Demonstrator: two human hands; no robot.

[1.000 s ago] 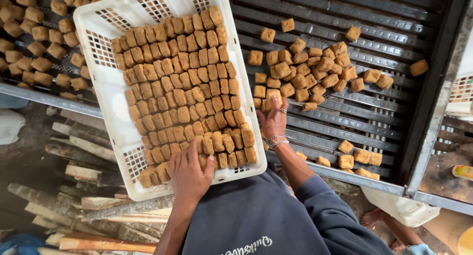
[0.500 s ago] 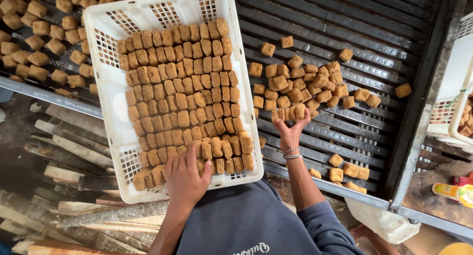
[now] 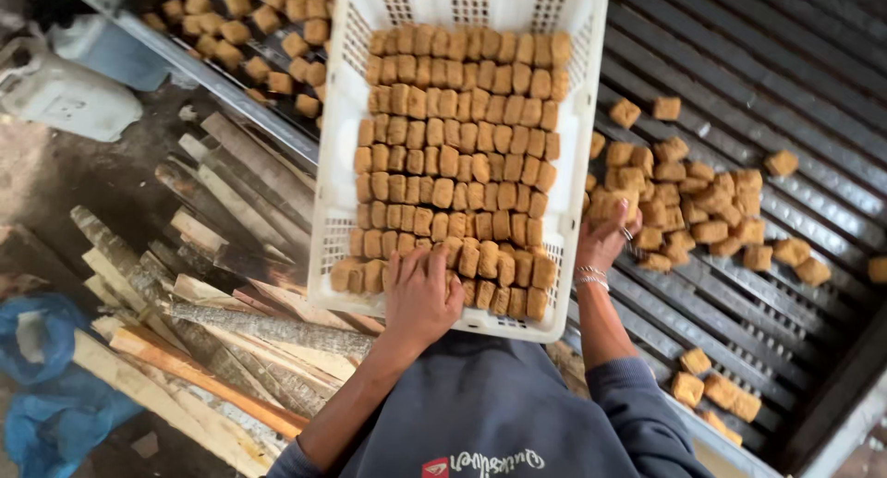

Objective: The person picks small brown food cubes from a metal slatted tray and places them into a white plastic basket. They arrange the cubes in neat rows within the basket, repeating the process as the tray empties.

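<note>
A white slotted plastic crate (image 3: 337,210) holds several tidy rows of brown fried cubes (image 3: 453,155). My left hand (image 3: 420,293) lies flat, fingers spread, on the cubes at the crate's near edge. My right hand (image 3: 605,233) reaches to the right of the crate into a loose pile of the same cubes (image 3: 702,210) on a dark metal grate (image 3: 767,90). Its fingers close around a few cubes. A bracelet sits on the right wrist.
More loose cubes (image 3: 249,25) lie on the grate at the upper left, and some (image 3: 711,395) near its front edge. Split firewood (image 3: 203,321) is piled below at the left. A white jug (image 3: 69,95) and a blue bag (image 3: 51,395) lie on the floor.
The view has swung so the crate sits more central. My right hand has moved up from open space on the grate into the cube pile. My left hand stays on the crate's cubes.
</note>
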